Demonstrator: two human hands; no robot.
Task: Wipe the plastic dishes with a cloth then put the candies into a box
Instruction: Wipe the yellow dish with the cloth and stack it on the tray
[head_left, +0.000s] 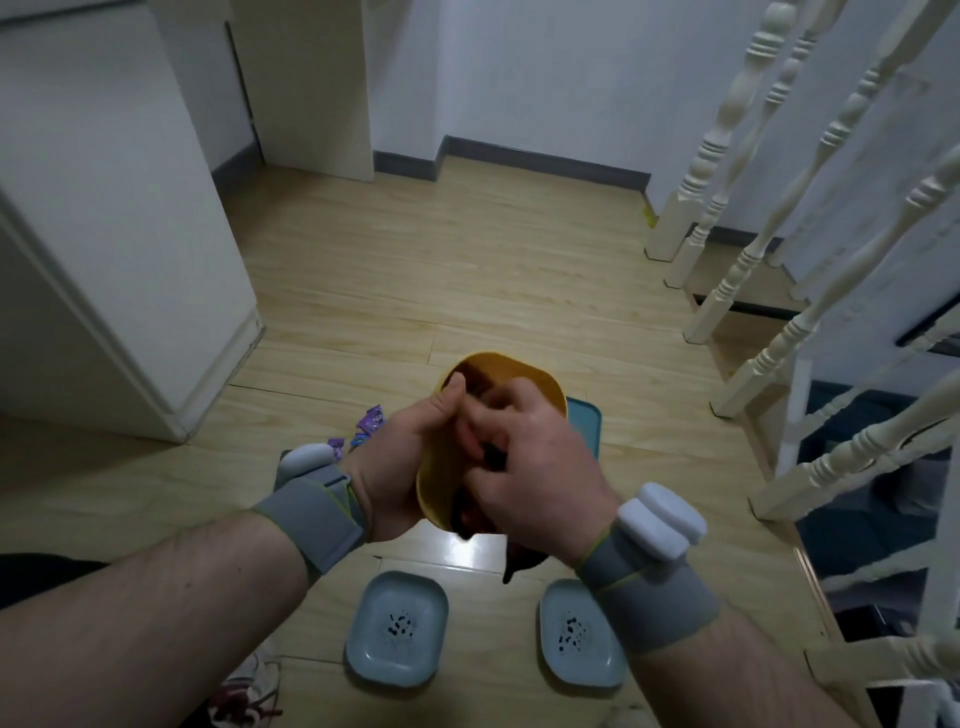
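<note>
My left hand (410, 457) grips the left rim of a yellow plastic dish (540, 382), held tilted above the floor. My right hand (535, 467) presses a dark brown cloth (519, 558) into the dish; a corner of the cloth hangs below it. Two pale blue dishes, one on the left (397, 629) and one on the right (576, 636), lie on the floor under my arms, each with dark specks in the middle. Purple-wrapped candies (371, 421) lie on the floor behind my left wrist. A teal box or tray (584, 421) shows partly behind the yellow dish.
A white cabinet (114, 234) stands at the left. White stair balusters (779, 234) and steps run along the right. The floor is light wood planks (441, 260). A shoe (244, 696) sits near the bottom edge.
</note>
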